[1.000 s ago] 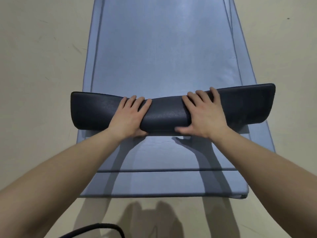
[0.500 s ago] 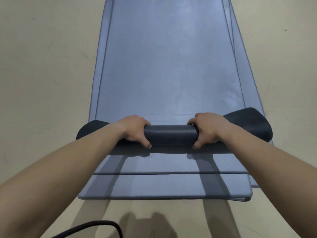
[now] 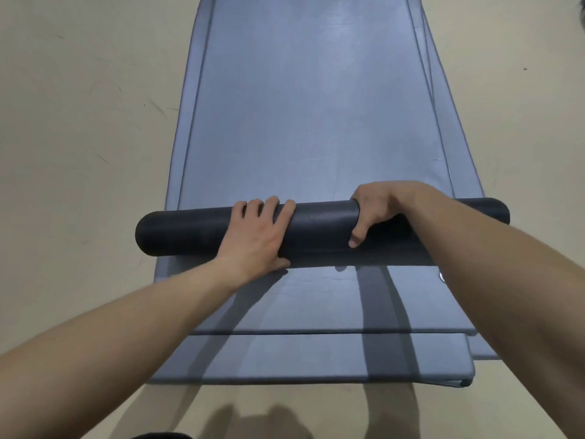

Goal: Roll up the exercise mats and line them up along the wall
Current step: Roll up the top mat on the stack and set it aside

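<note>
Looking down on a beige floor (image 3: 79,153) with a stack of blue-grey exercise mats (image 3: 316,359) laid flat, running away from the camera, near ends stepped, showing at least three layers. Across the stack, a dark roll (image 3: 319,226) of mat wound into a tight tube, lying crosswise and roughly level, overhanging the stack a little at both ends, with the top mat (image 3: 304,122) stretching flat beyond it. Pressed from above by the left hand (image 3: 256,236): palm on the near face of the roll, fingers laid almost straight over the crest, thumb tucked low against the near side. Clasped by the right hand (image 3: 376,210), apart from the left and further right: fingers curled over the far side, thumb hooked down the near face. Bare forearms reaching in from both lower corners, the right one crossing over the roll's right part, long shadow bands thrown over the uncovered near part of the stack. Just beside the right forearm, at the stack's right edge, a small metal eyelet (image 3: 442,276). At the bottom edge, a dark shape, too cropped to identify.
</note>
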